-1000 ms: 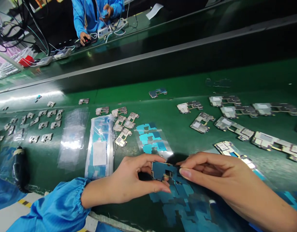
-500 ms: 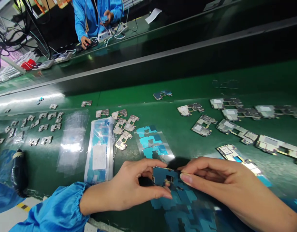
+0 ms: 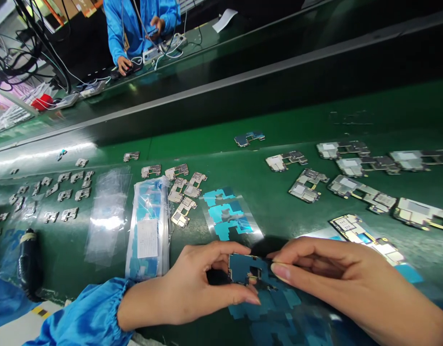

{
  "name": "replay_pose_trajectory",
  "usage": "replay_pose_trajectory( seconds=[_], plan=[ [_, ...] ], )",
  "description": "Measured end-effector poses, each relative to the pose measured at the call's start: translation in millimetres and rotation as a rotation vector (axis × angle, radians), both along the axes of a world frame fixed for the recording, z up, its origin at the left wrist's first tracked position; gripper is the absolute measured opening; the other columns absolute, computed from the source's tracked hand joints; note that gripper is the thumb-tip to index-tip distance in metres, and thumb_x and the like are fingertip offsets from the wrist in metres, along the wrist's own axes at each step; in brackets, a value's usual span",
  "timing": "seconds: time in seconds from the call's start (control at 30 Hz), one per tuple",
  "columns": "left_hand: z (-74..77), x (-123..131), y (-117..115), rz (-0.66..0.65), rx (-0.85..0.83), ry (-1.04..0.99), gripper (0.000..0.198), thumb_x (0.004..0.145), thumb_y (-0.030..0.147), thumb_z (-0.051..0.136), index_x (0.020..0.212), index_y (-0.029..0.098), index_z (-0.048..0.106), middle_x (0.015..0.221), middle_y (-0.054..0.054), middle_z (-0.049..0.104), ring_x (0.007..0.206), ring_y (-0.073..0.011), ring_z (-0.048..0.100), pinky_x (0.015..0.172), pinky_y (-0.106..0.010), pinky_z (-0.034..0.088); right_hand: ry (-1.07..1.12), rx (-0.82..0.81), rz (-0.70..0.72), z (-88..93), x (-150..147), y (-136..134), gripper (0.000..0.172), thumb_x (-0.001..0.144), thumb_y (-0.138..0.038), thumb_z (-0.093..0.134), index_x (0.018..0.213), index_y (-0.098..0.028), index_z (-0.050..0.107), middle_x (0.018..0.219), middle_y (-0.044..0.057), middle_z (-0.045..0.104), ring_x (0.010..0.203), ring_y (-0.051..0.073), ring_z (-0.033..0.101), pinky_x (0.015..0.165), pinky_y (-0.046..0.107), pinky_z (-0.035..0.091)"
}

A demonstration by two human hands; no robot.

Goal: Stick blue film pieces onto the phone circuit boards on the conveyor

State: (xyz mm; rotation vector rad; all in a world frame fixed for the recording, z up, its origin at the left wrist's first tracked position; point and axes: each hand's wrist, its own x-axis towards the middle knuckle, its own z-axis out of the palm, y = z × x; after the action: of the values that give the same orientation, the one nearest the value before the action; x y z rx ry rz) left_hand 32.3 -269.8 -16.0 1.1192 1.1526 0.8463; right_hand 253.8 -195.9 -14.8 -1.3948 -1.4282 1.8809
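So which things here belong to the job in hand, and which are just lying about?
Part of the job, it seems:
- left hand
- right hand
- held board
- blue stickers
- loose boards

Probably just lying about:
- white paper
- red thing
- black tube-shaped thing

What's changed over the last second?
The far blue-covered board slid right, narrowing its sideways gap to the silver-topped board. Nothing visibly grabbed or released: left hand still holds the dark-blue board, right hand still at its right end. Labelled bag stayed put.

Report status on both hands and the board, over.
Left hand holding circuit board by its edges. Right hand pinching its right end. Blue film pieces below.
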Motion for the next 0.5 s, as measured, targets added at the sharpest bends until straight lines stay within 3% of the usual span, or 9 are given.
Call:
replay_pose_trajectory(
  seconds=[0.3, 0.5],
  plan=[
    [-2.3, -1.6, -1.0, 0.011, 0.018, 0.056, 0.055, 0.077, 0.038, 0.091, 0.125, 0.019, 0.070, 0.085, -0.007, 0.080, 0.077, -0.0230, 0.077, 0.076, -0.033, 0.066, 0.012, -0.016, 0.030, -4.6, 1.1, 0.7, 0.025, 0.064, -0.050, 0.091, 0.065, -0.028, 0.080, 0.065, 0.001, 0.075, 0.060, 0.017, 0.069, 0.055, 0.021, 0.055],
    [0.6, -1.2, 0.2, 0.011, 0.068, 0.028, 0.051, 0.079, 0.028, 0.090, 0.125, 0.018, 0.070, 0.088, -0.007, 0.081, 0.078, -0.0216, 0.078, 0.075, -0.030, 0.065, 0.087, 0.028, 0.069, -14.4, 5.8, 1.9, 0.017, 0.070, -0.043, 0.090, 0.069, -0.028, 0.080, 0.067, 0.001, 0.076, 0.060, 0.017, 0.071, 0.055, 0.020, 0.056]
  ],
)
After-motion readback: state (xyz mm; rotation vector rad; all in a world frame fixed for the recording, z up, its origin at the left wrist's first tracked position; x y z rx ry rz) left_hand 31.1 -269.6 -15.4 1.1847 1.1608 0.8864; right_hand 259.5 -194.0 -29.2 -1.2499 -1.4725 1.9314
